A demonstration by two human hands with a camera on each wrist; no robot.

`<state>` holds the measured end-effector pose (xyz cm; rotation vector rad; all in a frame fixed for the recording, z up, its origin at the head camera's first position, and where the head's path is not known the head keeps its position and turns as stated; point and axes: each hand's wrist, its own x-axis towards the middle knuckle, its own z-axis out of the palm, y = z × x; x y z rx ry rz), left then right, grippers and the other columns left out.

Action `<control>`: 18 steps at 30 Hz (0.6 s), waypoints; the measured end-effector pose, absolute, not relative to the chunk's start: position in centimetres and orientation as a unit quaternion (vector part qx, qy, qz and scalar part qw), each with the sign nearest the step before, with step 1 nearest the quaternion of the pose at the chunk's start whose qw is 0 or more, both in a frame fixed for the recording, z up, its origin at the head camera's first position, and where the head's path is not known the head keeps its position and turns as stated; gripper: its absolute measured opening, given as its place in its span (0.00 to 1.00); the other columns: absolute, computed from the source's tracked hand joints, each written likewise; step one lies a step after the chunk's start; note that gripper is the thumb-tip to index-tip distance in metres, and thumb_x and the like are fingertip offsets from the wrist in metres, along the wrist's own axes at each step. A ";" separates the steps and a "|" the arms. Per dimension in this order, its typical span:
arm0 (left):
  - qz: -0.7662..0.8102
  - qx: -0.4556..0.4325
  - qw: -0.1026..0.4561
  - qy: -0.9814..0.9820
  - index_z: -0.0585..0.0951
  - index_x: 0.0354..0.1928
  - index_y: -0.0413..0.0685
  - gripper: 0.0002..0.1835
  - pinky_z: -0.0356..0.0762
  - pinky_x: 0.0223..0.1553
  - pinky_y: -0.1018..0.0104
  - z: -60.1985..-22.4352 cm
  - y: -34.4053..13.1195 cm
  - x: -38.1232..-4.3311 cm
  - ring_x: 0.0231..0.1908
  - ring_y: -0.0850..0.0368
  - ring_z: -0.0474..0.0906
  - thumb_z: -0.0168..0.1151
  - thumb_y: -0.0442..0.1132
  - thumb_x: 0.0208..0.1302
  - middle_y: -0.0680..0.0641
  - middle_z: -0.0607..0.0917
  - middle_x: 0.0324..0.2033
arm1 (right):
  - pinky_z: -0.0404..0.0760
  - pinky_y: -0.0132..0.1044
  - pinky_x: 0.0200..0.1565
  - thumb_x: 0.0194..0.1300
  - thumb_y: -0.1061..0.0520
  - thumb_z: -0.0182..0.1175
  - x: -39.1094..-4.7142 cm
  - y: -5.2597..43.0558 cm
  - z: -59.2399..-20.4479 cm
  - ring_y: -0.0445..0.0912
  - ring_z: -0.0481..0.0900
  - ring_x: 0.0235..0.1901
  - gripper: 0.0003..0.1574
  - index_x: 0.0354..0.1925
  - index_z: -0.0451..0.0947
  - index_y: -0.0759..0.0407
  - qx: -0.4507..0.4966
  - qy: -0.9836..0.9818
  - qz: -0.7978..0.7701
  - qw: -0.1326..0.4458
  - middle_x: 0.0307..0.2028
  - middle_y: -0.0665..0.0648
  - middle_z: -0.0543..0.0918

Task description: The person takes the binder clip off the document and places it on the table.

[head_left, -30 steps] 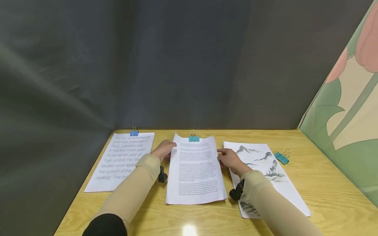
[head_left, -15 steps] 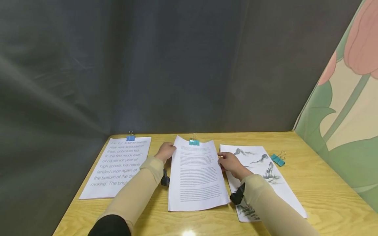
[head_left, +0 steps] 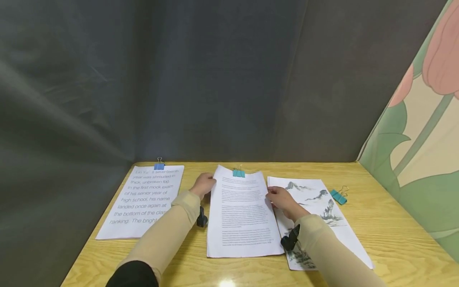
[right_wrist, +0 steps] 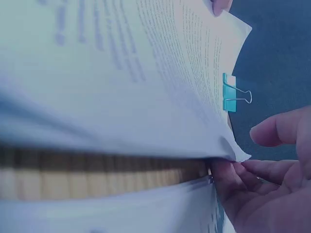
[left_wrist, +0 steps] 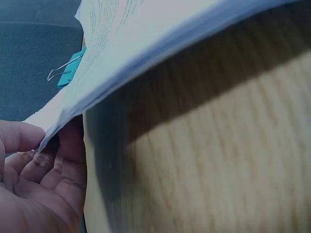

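Note:
A stack of printed sheets point(head_left: 244, 211) lies between my hands, its far edge held by a teal binder clip point(head_left: 238, 173). My left hand point(head_left: 203, 184) pinches the stack's far left corner between thumb and fingers, lifting that corner off the wooden table. My right hand point(head_left: 284, 200) is at the right edge. In the right wrist view its fingers point(right_wrist: 233, 182) support the paper's corner from beneath, while the thumb stands apart above it. Both side edges curve upward, and a gap shows beneath them in the wrist views.
A large-print stack point(head_left: 141, 203) with a blue binder clip point(head_left: 159, 165) lies at the left. On the right is a stack with an ink landscape point(head_left: 344, 239), partly under my right forearm. Beside it rests a loose teal binder clip point(head_left: 338, 196). A dark curtain point(head_left: 222, 79) backs the table point(head_left: 405, 239).
The clipped stack has shifted slightly right, with both hands alongside it. Its lower right corner now overlaps the edge of the landscape stack. The head view has shifted a little.

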<state>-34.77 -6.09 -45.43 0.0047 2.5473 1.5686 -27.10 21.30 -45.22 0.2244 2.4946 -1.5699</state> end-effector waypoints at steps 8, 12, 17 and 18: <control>0.535 0.007 0.079 0.841 0.80 0.39 0.36 0.09 0.69 0.35 0.62 -46.0 -6.3 -34.3 0.34 0.51 0.72 0.50 0.30 0.72 0.43 0.78 0.35 | 0.65 0.58 0.69 0.74 0.64 0.50 -27.7 20.5 -45.1 0.67 0.65 0.70 0.34 0.71 0.60 0.82 0.061 0.855 -0.512 0.063 0.69 0.79 0.66; 0.553 0.007 0.087 0.828 0.76 0.33 0.39 0.10 0.68 0.31 0.63 -46.2 -6.3 -34.0 0.28 0.53 0.71 0.49 0.31 0.75 0.44 0.76 0.29 | 0.63 0.58 0.70 0.72 0.64 0.52 -28.2 20.3 -45.0 0.68 0.63 0.71 0.34 0.71 0.61 0.80 0.044 0.878 -0.475 0.050 0.69 0.79 0.66; 0.572 0.008 0.087 0.816 0.73 0.30 0.42 0.13 0.68 0.29 0.64 -46.6 -6.4 -33.9 0.25 0.55 0.69 0.49 0.33 0.78 0.46 0.75 0.26 | 0.63 0.59 0.70 0.71 0.64 0.52 -28.6 19.8 -44.2 0.70 0.61 0.71 0.35 0.72 0.61 0.79 0.037 0.899 -0.433 0.052 0.70 0.79 0.65; 0.575 0.010 0.086 0.813 0.74 0.30 0.42 0.13 0.68 0.30 0.64 -46.7 -6.4 -33.8 0.25 0.55 0.70 0.48 0.33 0.78 0.46 0.76 0.26 | 0.63 0.59 0.70 0.70 0.64 0.52 -28.7 19.7 -44.1 0.70 0.61 0.71 0.36 0.72 0.61 0.79 0.035 0.904 -0.423 0.052 0.70 0.80 0.65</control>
